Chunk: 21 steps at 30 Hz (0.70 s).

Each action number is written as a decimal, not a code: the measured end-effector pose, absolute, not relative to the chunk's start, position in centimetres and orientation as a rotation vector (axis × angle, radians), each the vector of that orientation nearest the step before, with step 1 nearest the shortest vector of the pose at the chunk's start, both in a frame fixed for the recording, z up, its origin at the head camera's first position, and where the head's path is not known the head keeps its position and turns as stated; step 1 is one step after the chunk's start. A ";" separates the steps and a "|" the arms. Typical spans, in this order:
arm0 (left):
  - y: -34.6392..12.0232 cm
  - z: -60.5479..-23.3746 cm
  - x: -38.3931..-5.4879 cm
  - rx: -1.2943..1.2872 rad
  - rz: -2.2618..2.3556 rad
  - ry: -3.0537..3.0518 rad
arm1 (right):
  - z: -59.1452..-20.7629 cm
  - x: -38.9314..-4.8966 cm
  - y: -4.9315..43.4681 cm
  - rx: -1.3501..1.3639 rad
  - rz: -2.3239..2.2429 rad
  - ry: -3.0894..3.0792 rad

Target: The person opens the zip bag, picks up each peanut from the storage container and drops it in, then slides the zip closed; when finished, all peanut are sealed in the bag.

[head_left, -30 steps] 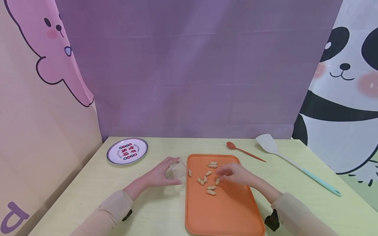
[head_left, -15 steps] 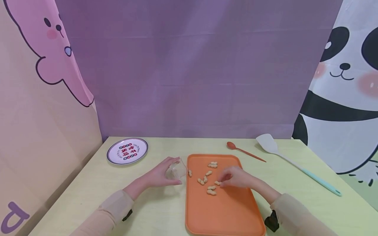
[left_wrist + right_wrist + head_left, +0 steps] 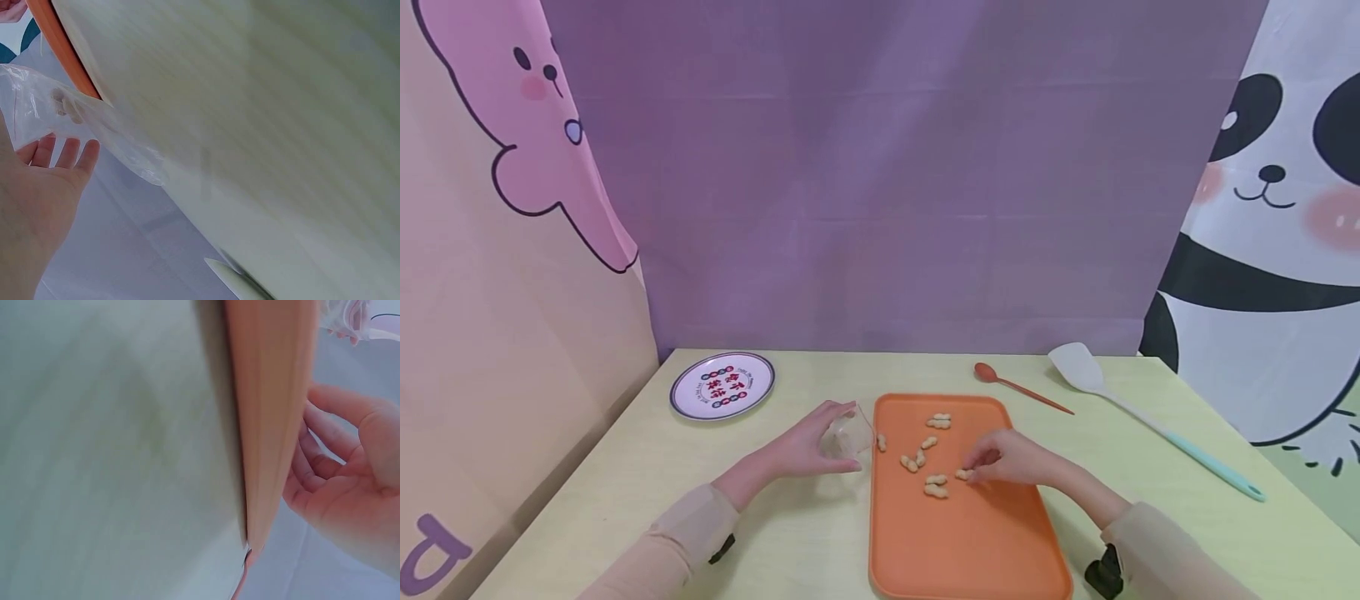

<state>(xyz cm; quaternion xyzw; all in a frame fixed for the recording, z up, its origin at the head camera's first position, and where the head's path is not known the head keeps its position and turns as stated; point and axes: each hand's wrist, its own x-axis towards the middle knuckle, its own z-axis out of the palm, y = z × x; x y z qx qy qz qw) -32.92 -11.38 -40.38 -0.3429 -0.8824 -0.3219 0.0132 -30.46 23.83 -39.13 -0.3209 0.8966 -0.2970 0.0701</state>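
Observation:
In the head view my left hand [image 3: 808, 442] holds a clear plastic bag [image 3: 850, 435] beside the left edge of the orange tray [image 3: 958, 542]. Through the clear bag [image 3: 37, 94] in the left wrist view show a couple of peanuts [image 3: 65, 105], with fingers of the left hand against its lower side. Over the tray, my right hand [image 3: 1018, 458] pinches a peanut [image 3: 962, 475] between thumb and fingers, low at the tray surface. Several other peanuts [image 3: 936, 492] lie scattered to its left and beyond. The tray's rim hides the right fingertips in the right wrist view.
A white plate [image 3: 722, 387] with red writing lies at the back left of the table [image 3: 805, 542]. Behind the tray to the right are a red-brown spoon [image 3: 1022, 388] and a long white spatula [image 3: 1138, 414] with a turquoise handle end. A purple cloth [image 3: 880, 183] hangs behind.
My right hand has come down from above the tray onto a peanut, and that peanut has turned and shifted slightly right and nearer. The left hand and bag stay in place.

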 end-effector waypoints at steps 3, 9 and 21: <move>-11.5 -40.5 -32.9 -1.072 -1.006 -2.750 | -39.2 -30.4 23.8 -0.969 -0.884 2.721; -11.5 -40.6 -32.9 -1.075 -1.026 -2.756 | -39.4 -30.4 23.7 -0.913 -0.903 2.695; -11.4 -40.6 -33.1 -1.063 -0.982 -2.777 | -39.3 -30.3 23.9 -0.878 -0.922 2.680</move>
